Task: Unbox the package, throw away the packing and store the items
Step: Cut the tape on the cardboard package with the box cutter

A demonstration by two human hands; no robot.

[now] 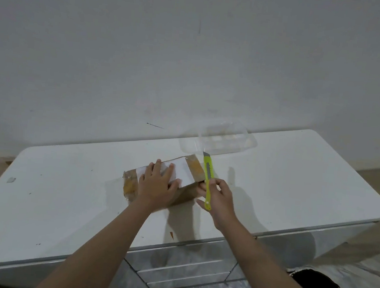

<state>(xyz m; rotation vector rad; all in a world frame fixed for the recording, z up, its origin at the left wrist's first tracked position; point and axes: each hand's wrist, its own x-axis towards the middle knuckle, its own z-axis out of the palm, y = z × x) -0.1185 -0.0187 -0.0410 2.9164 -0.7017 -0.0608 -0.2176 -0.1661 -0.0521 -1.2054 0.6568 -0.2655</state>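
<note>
The left hand (159,185) is lying flat with straight fingers on the taped cardboard package (181,173), covering much of its white label and near side, while the right hand (219,197) is gripping a yellow utility knife (208,180) just beside the package's right end. The clear plastic container (219,139) behind is blending into the wall, its contents too hazy to tell. The package is sitting mid-counter (64,189), with bare white surface stretching to both rounded ends.
</note>
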